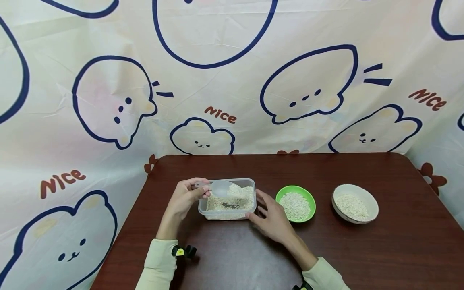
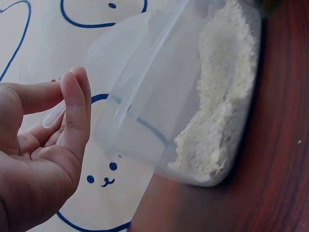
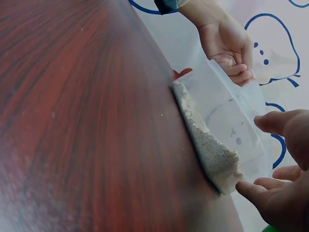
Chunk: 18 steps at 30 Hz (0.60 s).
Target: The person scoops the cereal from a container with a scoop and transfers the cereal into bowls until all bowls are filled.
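A clear plastic tub [image 1: 232, 217] holds pale, flaky grain [image 1: 214, 204], heaped higher at its back right and dipping in the middle. My left hand [image 1: 184, 199] pinches the short handle of a translucent scoop [image 1: 221, 188] between thumb and fingers, over the left back part of the tub. In the left wrist view the fingertips [image 2: 76, 79] meet around that handle. At the tub's right side is my right hand [image 1: 272, 216], its fingers spread and loosely bent, thumb at the front corner. The right wrist view shows these fingertips [image 3: 244, 187] right at the tub's wall.
Just right of my right hand stands a green bowl [image 1: 313, 209] of similar pale grain. Farther right is a white bowl [image 1: 338, 209], also holding grain. All stand on a dark brown wooden table [image 1: 232, 257], with a cartoon-printed cloth [image 1: 250, 88] hanging behind it.
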### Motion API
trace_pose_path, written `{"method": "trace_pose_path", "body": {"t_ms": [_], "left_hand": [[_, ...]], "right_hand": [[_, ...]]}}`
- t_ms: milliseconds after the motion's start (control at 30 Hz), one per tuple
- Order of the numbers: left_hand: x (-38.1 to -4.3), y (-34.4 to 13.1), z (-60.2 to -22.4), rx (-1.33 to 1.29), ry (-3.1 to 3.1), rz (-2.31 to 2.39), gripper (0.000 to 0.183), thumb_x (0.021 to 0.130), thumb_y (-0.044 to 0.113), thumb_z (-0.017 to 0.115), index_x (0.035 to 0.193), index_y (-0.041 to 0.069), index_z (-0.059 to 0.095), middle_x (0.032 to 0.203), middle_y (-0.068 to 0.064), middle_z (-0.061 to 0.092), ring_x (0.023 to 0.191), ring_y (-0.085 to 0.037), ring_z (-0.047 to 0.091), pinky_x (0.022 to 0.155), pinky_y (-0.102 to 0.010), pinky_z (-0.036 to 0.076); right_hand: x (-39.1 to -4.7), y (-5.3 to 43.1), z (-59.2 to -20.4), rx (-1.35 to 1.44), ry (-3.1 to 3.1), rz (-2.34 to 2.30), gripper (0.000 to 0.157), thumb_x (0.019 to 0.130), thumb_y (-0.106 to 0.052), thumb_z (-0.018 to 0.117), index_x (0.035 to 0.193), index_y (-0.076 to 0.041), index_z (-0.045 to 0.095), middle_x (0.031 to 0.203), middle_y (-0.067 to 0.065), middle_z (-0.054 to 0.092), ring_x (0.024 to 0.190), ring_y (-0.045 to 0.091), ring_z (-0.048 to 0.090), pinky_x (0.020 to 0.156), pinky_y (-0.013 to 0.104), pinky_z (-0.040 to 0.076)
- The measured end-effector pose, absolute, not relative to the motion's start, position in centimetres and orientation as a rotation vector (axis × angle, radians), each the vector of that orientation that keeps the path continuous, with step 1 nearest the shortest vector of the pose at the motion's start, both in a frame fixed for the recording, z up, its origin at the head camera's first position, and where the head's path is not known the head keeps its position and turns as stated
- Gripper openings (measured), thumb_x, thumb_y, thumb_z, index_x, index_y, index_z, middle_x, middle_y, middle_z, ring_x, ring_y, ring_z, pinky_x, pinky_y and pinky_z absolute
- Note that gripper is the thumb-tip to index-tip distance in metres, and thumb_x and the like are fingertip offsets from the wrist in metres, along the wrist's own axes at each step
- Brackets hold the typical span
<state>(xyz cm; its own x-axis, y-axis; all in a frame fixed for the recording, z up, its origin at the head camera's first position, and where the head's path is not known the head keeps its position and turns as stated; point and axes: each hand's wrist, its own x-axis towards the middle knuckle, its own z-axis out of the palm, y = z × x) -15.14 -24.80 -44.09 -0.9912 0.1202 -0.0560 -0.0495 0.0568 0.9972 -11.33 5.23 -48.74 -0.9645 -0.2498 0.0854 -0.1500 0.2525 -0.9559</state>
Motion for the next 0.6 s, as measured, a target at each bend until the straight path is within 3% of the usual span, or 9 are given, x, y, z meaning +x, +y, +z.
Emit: {"method": "trace_pose_path", "body": {"t_ms": [600], "left_hand": [[-14.7, -25.5, -42.8, 0.172, 2.067, 2.273, 0.016, 0.103, -0.001, 0.067, 0.118, -0.008, 0.069, 0.088, 0.002, 0.079, 0.079, -0.008, 0.077, 0.078, -0.022, 0.065]], "right_hand": [[-11.0, 6.2, -47.1, -0.413, 2.42, -1.811, 0.085, 0.093, -0.014, 0.086, 0.163, 0.0, 0.04, 0.167, 0.021, 0.045, 0.153, 0.037, 0.049, 0.118, 0.042, 0.05]]}}
